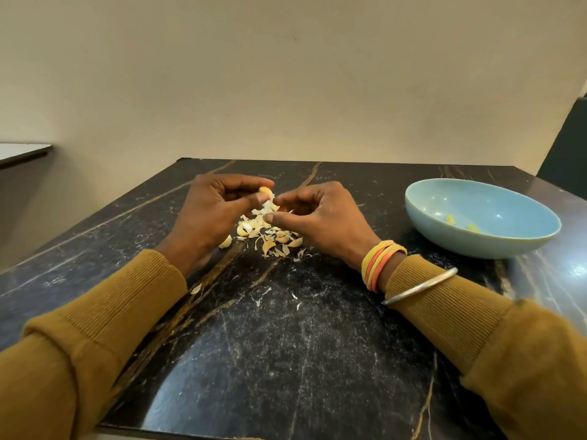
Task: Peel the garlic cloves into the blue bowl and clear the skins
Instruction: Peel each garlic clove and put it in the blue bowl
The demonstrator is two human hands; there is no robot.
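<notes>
Sleeves: mustard-brown ribbed knit sleeves (pixel 95 312) rest on the near part of the table, probably bracing the forearms for fine finger work.
Table: black marble-look tabletop with gold veins (pixel 286 360), flecked with a few stray flakes.
Wrist: yellow and orange thread bands (pixel 379 265) and a silver metal bangle (pixel 419 285) on the right arm.
Skins: heap of pale papery garlic skins (pixel 270 246) lies directly under the hands, so peelings fall in one spot (handy for clearing later); some plump cloves (pixel 243 230) sit among them.
Left hand (pixel 209 211): fingers and thumb clamped on a yellowish garlic clove (pixel 266 192), held above the heap.
Right hand (pixel 320 217): fingertips curled together, seemingly pinching the skin flap (pixel 267 204) under that clove to strip it.
Bowl: shallow pale blue ceramic bowl (pixel 482 242) stands to the right, well apart from the heap, keeping its few peeled pieces (pixel 450 219) clean.
Progress: early; most cloves remain.
</notes>
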